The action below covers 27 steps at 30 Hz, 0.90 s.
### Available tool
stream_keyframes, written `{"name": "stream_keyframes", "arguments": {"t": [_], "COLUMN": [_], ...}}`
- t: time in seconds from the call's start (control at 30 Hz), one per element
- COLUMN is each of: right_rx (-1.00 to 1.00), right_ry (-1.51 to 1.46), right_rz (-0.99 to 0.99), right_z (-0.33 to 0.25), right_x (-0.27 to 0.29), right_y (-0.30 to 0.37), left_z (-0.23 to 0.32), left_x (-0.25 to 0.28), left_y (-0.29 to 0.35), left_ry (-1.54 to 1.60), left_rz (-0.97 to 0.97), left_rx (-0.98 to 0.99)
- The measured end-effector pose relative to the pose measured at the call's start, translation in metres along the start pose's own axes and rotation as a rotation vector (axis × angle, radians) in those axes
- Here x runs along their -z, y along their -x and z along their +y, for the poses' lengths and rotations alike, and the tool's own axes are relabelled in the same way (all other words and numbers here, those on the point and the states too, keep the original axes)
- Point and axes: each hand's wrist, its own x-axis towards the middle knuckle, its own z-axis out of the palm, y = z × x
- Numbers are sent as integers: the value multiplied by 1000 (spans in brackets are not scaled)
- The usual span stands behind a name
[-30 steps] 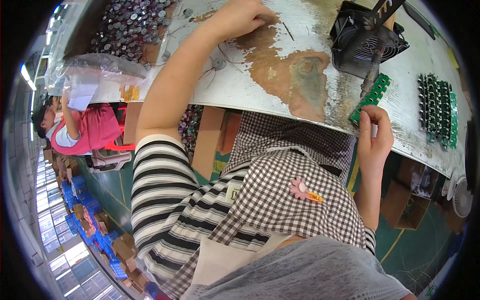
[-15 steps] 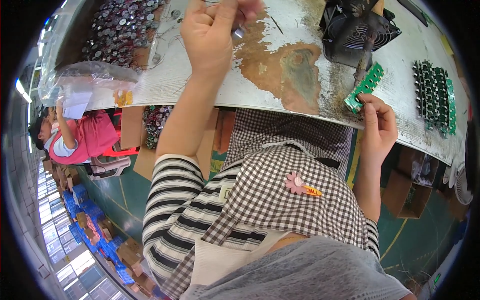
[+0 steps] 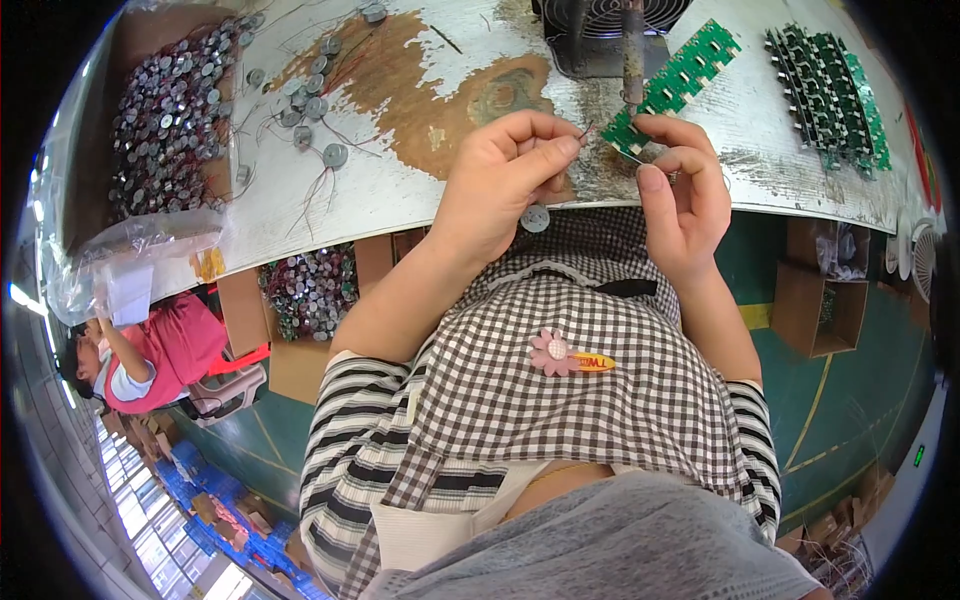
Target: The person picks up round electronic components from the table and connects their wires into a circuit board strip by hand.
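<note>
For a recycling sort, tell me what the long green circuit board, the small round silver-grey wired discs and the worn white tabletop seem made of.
Long green circuit board: probably coated laminate, smooth and glossy, with pale metal-looking spots.
Small round silver-grey wired discs: likely metal casings, given their dull grey sheen.
Worn white tabletop: apparently painted or laminated wood board; its white has flaked to brown patches.

An electronics assembly workshop
A worn white workbench [image 3: 385, 205] bears heaped metal discs [image 3: 165, 130] with wires and rows of green circuit boards [image 3: 830, 100]; a seated co-worker [image 3: 170, 350] and open cartons [image 3: 840, 320] show beyond it, above yellow-lined green floor [image 3: 850, 400].
</note>
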Motion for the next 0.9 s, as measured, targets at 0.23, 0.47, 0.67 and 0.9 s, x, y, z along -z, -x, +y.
{"name": "stream_keyframes", "arguments": {"t": [0.23, 0.47, 0.67, 0.9], "right_rx": [-40, -5, -26, 72], "right_ry": [-25, -11, -34, 152], "right_rz": [39, 38, 106, 100], "right_z": [-3, -6, -5, -2], "right_x": [1, 5, 3, 3], "right_y": [-1, -5, -2, -12], "left_z": [-8, -3, -6, -7], "left_x": [-11, -18, -26, -30], "left_y": [-7, -15, -14, -24], "left_ry": [-100, -195, -228, -233], "left_rz": [16, 11, 51, 69], "left_rx": [-58, -150, -233, -418]}}
